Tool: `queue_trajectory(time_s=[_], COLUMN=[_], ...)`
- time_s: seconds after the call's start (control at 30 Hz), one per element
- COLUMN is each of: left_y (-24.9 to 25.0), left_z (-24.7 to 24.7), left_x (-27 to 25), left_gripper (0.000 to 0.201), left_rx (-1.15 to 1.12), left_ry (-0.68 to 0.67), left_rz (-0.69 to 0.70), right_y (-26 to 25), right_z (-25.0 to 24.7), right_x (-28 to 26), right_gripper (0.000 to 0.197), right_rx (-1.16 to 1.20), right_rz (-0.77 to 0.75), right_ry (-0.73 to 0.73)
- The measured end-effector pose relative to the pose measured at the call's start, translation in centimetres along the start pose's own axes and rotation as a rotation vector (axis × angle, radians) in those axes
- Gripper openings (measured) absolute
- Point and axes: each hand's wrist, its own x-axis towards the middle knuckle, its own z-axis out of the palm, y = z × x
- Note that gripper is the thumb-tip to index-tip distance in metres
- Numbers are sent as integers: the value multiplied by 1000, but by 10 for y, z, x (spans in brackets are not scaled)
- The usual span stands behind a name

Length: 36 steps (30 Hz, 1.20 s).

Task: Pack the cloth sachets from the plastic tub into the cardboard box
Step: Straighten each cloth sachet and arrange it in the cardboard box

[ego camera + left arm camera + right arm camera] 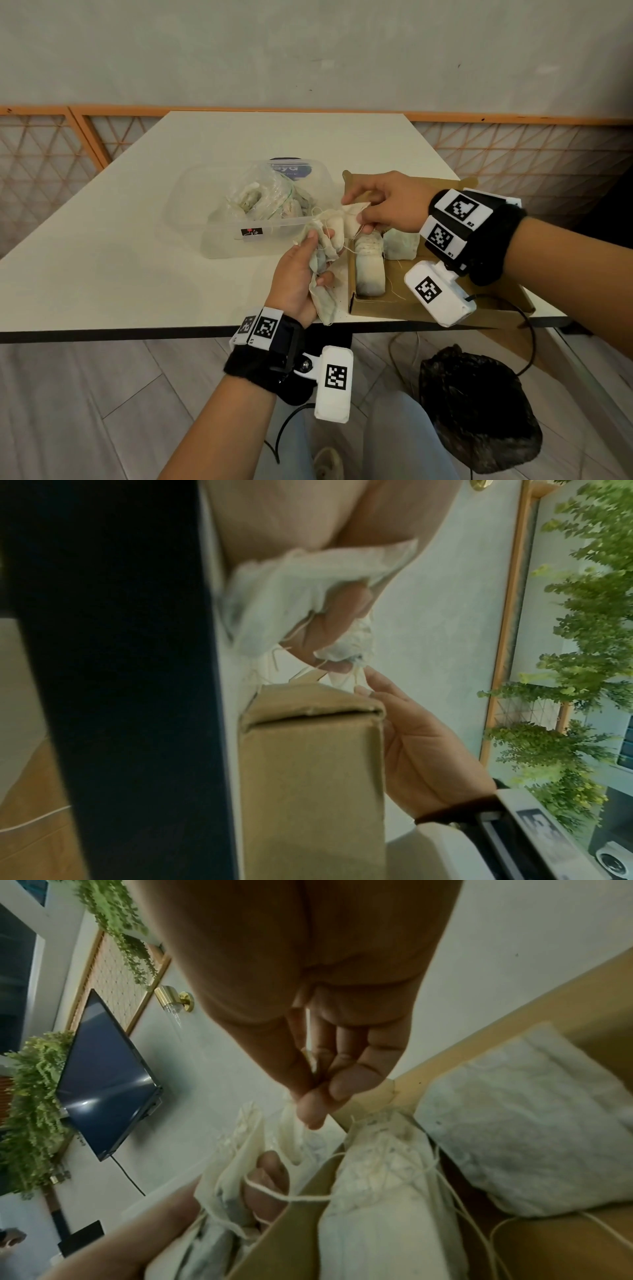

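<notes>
My left hand (pixel 301 270) grips a bunch of cream cloth sachets (pixel 322 260) just left of the cardboard box (pixel 383 303), near the table's front edge. My right hand (pixel 373 212) pinches the top corner of one sachet (pixel 354 214) from that bunch, above the box's left wall. The clear plastic tub (pixel 191 205) behind holds more sachets (pixel 270 204). Two sachets lie in the box (pixel 370 270), (pixel 400 244). In the right wrist view the fingertips (pixel 310 1110) pinch cloth, and loose strings (pixel 298 1196) cross to the packed sachets (pixel 387 1191). The left wrist view shows the gripped sachets (pixel 291 588) above the box wall (pixel 308 764).
The white table (pixel 137 240) has its black front edge close to me. A black bag (pixel 479 411) sits on the floor under the right side, with cables beside it. An orange lattice railing (pixel 44 150) runs behind the table.
</notes>
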Motion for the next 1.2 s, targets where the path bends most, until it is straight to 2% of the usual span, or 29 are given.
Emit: queue_trajectory(time_s=[0.17, 0.3, 0.37, 0.53, 0.67, 0.73, 0.83, 0.9, 1.07, 1.17, 1.2], left_y=[0, 0, 0, 0, 1, 0, 0, -1, -1, 0, 0], left_z=[1, 4, 4, 3, 2, 2, 3, 3, 6, 8, 8], left_x=[-1, -3, -3, -2, -2, -2, -3, -4, -6, -7, -7], left_gripper=[27, 27, 24, 25, 29, 31, 27, 24, 24, 22, 21], left_rx=[23, 35, 22, 29, -2, -6, 7, 56, 147, 161, 166], left_ry=[-11, -24, -30, -30, -27, -34, -50, -50, -13, -3, 3], left_rz=[-1, -6, -9, -14, -26, -26, -21, 4, 54, 61, 61], right_y=[-3, -6, -7, -7, -3, -4, -6, -9, -15, -14, -13], right_z=[4, 5, 7, 10, 5, 1, 1, 4, 11, 10, 10], right_x=[2, 2, 2, 0, 5, 6, 6, 6, 7, 6, 5], right_gripper=[19, 34, 38, 21, 28, 23, 18, 18, 33, 48, 44], right_rx=[12, 3, -50, -104, -214, -276, -243, -140, 91, -54, -123], right_rz=[15, 36, 19, 16, 38, 43, 85, 97, 192, 130, 94], right_ry=[-55, -237, -270, -185, -94, -94, -111, -81, -39, -63, -76])
